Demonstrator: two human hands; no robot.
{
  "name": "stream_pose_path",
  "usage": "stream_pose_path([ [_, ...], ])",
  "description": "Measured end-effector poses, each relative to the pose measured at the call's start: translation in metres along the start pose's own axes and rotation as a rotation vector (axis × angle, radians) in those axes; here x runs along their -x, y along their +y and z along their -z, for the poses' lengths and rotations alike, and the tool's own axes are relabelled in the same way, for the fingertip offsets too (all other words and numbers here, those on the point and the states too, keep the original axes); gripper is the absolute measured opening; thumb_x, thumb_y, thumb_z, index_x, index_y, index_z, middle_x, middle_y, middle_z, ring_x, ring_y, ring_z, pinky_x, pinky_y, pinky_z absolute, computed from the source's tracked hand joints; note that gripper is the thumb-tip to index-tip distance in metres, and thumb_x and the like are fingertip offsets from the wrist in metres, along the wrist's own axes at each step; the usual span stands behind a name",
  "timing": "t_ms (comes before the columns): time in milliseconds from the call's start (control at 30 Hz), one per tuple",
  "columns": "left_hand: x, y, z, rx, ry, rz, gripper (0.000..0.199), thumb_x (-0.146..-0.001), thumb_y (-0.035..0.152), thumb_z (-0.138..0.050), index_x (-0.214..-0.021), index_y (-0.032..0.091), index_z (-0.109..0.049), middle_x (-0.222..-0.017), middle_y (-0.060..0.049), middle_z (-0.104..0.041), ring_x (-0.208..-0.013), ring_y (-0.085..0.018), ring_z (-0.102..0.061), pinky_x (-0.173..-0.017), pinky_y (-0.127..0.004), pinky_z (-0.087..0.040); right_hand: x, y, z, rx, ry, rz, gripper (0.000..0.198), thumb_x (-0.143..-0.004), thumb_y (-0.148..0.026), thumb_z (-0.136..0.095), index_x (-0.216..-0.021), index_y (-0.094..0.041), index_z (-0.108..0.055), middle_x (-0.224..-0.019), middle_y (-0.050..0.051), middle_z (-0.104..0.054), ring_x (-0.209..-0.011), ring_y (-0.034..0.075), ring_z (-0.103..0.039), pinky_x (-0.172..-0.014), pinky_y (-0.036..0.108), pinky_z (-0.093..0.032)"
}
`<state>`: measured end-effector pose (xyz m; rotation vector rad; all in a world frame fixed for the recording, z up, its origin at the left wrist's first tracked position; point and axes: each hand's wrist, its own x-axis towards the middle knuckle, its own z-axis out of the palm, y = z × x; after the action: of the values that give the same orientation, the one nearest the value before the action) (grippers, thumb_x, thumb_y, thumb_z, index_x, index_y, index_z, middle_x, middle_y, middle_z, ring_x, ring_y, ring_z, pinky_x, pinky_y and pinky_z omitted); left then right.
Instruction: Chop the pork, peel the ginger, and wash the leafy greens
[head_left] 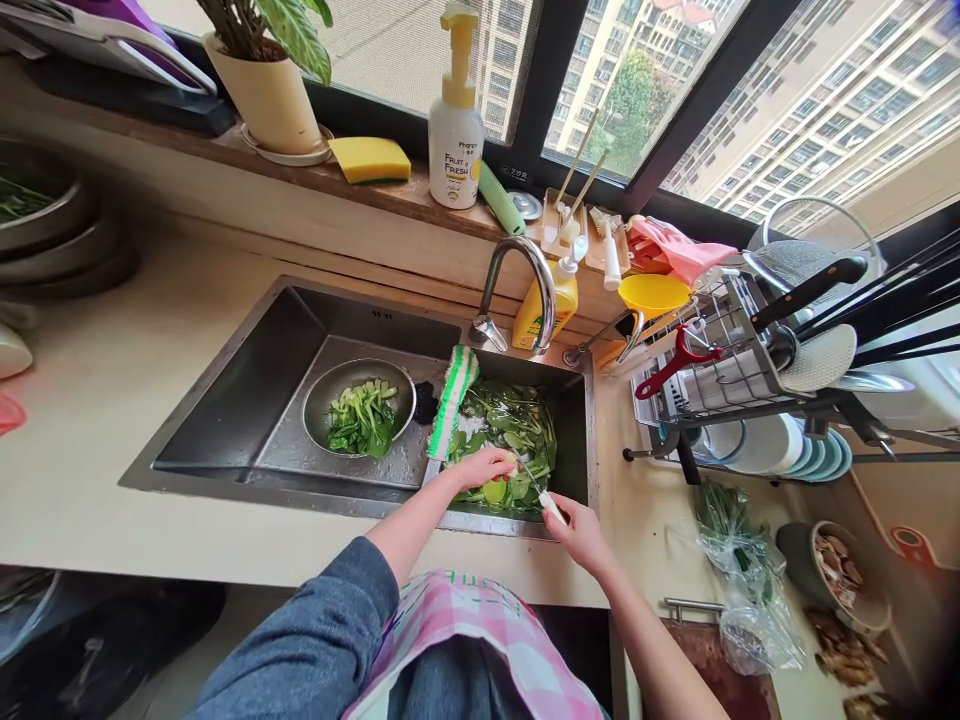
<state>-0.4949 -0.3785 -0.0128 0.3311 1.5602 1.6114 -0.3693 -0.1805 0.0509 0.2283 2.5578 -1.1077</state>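
Observation:
My right hand (581,532) grips the white handle of a small knife (553,506), its thin metal blade pointing up and left. At the blade's tip is my left hand (486,468), fingers pinched on a leafy green (495,491) that hangs just below them. Both hands are over the right sink basin, where many leafy greens (525,415) lie in water. In the left basin stands a round metal bowl (307,410) with cut green stems and leaves (364,418) in it.
A green-and-white striped cloth (454,400) drapes over the basin divider, beside a dark scrubber (426,403). Behind are the curved faucet (517,245) and a yellow soap bottle (534,310). A dish rack (720,390) with dishes and a black-handled knife (810,292) stands right.

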Motion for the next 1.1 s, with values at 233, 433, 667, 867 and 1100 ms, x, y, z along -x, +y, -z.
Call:
stream_pose_path([
  [233,-0.004,-0.015,0.004,0.310,0.161,0.040,0.043,-0.069,0.041,-0.068,-0.102,0.013,-0.061,-0.075,-0.001,-0.058,-0.066,-0.009,-0.051,-0.064,-0.023,-0.038,0.032,0.090,0.021,0.400,0.509,-0.183,0.066,-0.075,-0.055,-0.045,-0.121,-0.008,-0.050,-0.104,0.019,-0.058,-0.099,0.031,-0.054,-0.084,0.043,-0.043],
  [433,-0.022,-0.041,-0.001,0.593,0.321,0.111,0.043,-0.066,0.041,-0.072,-0.096,0.013,-0.055,-0.069,0.001,-0.056,-0.057,-0.007,-0.051,-0.061,-0.023,-0.039,0.034,0.101,0.033,0.530,0.635,-0.132,0.075,-0.069,-0.067,-0.049,-0.117,-0.010,-0.051,-0.111,0.023,-0.053,-0.108,0.038,-0.046,-0.089,0.052,-0.036],
  [667,-0.043,-0.055,-0.005,0.719,0.450,0.195,0.037,-0.063,0.036,-0.074,-0.088,0.014,-0.057,-0.071,0.000,-0.058,-0.062,-0.011,-0.055,-0.061,-0.025,-0.040,-0.083,0.017,-0.046,-0.376,0.083,-0.022,0.042,-0.071,-0.050,-0.060,-0.099,-0.021,-0.049,-0.076,0.003,-0.060,-0.067,0.018,-0.056,-0.063,0.030,-0.046],
  [867,-0.078,-0.084,0.011,0.641,0.690,0.194,0.036,-0.061,0.045,-0.071,-0.072,0.013,-0.060,-0.064,0.000,-0.059,-0.065,-0.013,-0.053,-0.067,-0.026,-0.036,-0.187,0.031,-0.106,-0.620,-0.074,-0.096,0.044,-0.053,-0.046,-0.072,-0.079,-0.022,-0.046,-0.056,-0.007,-0.052,-0.054,0.012,-0.049,-0.054,0.024,-0.040],
  [1100,-0.105,-0.117,0.030,0.603,0.831,0.208,0.026,-0.058,0.033,-0.076,-0.067,0.012,-0.062,-0.062,0.000,-0.060,-0.070,-0.016,-0.054,-0.073,-0.029,-0.038,-0.226,0.058,-0.130,-0.705,-0.119,-0.218,0.043,-0.052,-0.055,-0.066,-0.072,-0.021,-0.049,-0.053,-0.006,-0.051,-0.050,0.010,-0.045,-0.052,0.024,-0.038],
])
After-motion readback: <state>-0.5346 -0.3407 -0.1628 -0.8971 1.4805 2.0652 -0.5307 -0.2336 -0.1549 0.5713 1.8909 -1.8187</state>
